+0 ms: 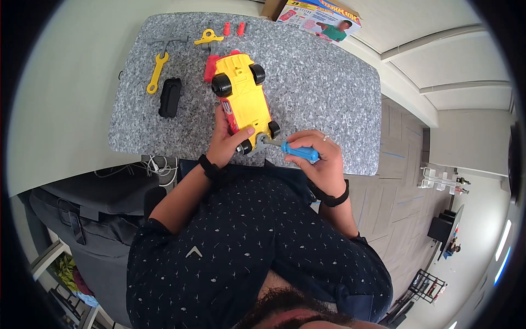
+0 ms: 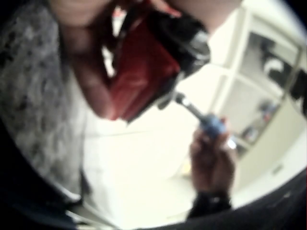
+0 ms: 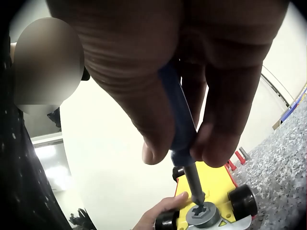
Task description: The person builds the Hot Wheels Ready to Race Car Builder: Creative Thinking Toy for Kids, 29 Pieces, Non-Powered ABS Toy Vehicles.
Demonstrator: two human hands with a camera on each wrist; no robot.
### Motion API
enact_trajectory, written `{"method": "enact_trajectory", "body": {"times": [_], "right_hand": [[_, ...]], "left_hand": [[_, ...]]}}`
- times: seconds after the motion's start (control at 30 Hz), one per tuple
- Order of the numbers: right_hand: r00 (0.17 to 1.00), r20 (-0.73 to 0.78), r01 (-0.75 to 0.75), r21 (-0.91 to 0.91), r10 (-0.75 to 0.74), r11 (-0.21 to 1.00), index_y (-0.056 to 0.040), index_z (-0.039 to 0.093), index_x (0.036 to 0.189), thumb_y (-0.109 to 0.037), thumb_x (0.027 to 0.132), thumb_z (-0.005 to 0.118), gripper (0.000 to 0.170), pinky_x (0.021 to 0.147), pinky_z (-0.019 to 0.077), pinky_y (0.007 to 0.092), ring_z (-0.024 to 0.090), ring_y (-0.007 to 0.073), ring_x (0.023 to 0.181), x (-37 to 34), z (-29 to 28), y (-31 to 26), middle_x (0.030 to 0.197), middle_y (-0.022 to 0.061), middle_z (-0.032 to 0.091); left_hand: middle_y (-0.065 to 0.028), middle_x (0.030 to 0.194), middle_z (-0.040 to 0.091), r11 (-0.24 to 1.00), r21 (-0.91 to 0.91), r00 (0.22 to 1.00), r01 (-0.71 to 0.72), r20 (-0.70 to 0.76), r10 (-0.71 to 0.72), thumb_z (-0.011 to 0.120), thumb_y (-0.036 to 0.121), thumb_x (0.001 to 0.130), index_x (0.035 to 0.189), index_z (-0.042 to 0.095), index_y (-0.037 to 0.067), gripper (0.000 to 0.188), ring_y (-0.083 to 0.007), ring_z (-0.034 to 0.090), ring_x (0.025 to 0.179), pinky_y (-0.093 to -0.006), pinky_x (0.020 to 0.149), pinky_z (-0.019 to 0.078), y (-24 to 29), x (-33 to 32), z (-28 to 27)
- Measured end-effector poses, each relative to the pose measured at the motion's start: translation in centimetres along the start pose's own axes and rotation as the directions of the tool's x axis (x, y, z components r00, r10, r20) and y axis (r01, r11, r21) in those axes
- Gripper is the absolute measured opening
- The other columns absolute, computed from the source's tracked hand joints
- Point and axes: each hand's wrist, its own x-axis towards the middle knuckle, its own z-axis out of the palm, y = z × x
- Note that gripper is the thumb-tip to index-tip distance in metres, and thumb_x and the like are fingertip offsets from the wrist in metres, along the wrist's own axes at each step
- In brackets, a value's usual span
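A toy car (image 1: pixel 249 104) is held with its yellow underside facing up, red sides and black wheels showing. My left hand (image 1: pixel 222 143) grips it by the side near one end, thumb across the underside. In my right hand (image 1: pixel 327 159) is a toy screwdriver (image 1: pixel 300 151) with a blue handle and grey shaft, pinched between thumb and fingers. The right wrist view shows its tip right at the cross slot of a large grey screw (image 3: pixel 203 215) between two wheels. The left wrist view is blurred, with the car's red body (image 2: pixel 141 72) close up.
On the speckled grey table (image 1: pixel 323 98) lie a yellow toy wrench (image 1: pixel 158 74), a grey T-shaped piece (image 1: pixel 166 40), a black part (image 1: pixel 170 97), a yellow part (image 1: pixel 209 37) and two small red pieces (image 1: pixel 241 29). A Hot Wheels box (image 1: pixel 323 21) stands at the far edge.
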Motion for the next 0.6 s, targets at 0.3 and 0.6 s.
{"method": "enact_trajectory", "body": {"times": [0.3,0.6], "right_hand": [[0.986,0.070,-0.125,-0.302,0.153,0.945,-0.0022,0.074,0.109,-0.009,0.093,0.090,0.023,0.085,0.0617,0.0453,0.077,0.0391,0.098,-0.1,0.7,-1.9,0.109,0.0142,0.077],[0.996,-0.024,-0.092,-0.403,0.090,0.911,-0.0039,0.070,0.136,-0.028,0.099,0.088,0.048,0.077,0.0626,0.0471,0.078,0.0406,0.090,-0.9,1.3,-1.8,0.106,0.0187,0.076]], "left_hand": [[-0.0128,0.160,0.053,0.997,0.054,0.998,-0.062,0.001,0.062,0.078,0.000,0.103,0.172,0.019,0.008,0.091,-0.0246,0.057,0.150,-0.0466,0.126,0.0489,0.0,-0.3,0.4],[-0.0131,0.160,0.052,0.997,0.053,0.998,-0.056,-0.031,0.058,0.077,0.001,0.104,0.172,0.017,0.009,0.092,-0.0242,0.058,0.149,-0.0450,0.124,0.0506,0.2,-0.3,0.3]]}}
